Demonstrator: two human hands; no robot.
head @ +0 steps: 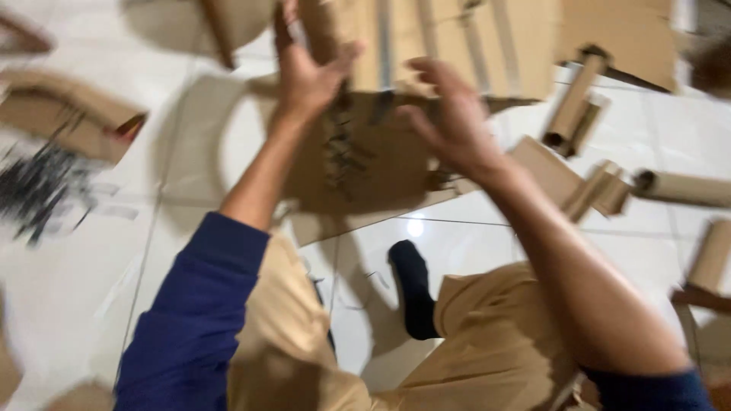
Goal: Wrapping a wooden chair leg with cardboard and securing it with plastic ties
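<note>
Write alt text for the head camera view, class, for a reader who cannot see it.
A seated person's left hand and right hand reach forward to a flat cardboard sheet on a white tiled floor, in a motion-blurred picture. Cardboard tubes lie scattered to the right, more cardboard pieces to the left.

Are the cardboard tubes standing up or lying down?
Lying down. The cardboard tubes rest on their sides on the white floor, with round open ends facing sideways.

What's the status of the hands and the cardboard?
Left hand gripping cardboard panel edge. Right hand open, at panel's lower edge. Cardboard tubes scattered on floor. Picture blurred.
</note>
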